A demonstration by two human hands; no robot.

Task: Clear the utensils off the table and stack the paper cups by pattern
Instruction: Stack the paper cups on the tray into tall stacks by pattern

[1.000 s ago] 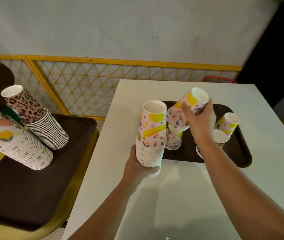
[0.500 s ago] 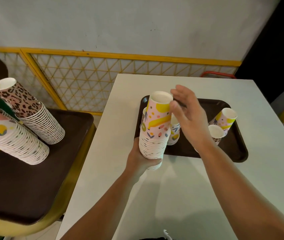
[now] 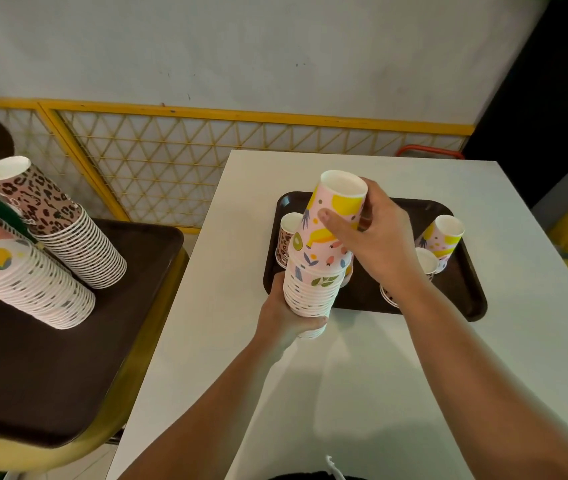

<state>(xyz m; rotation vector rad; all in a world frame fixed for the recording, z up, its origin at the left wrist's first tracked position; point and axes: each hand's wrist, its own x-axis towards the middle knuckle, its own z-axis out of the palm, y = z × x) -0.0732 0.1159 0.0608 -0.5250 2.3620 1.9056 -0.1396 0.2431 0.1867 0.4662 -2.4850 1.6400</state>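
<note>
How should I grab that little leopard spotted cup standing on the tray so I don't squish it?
Take the leopard cup around its side wall just under the rim, coming down from above and from its left. It stands upright with its mouth open, and the rolled rim is the stiffest part. The fruit-pattern stack, held by the left hand and right hand, crowds its right side, so that side looks blocked.

Left hand [image 3: 284,315] holds fruit-print cup stack [image 3: 315,285]; right hand [image 3: 374,240] grips its top cup [image 3: 336,216].

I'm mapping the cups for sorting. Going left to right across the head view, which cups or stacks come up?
Fruit-print stack → leopard-print stack → leopard-print cup on the tray → held fruit-print stack → fruit-print cup.
</note>
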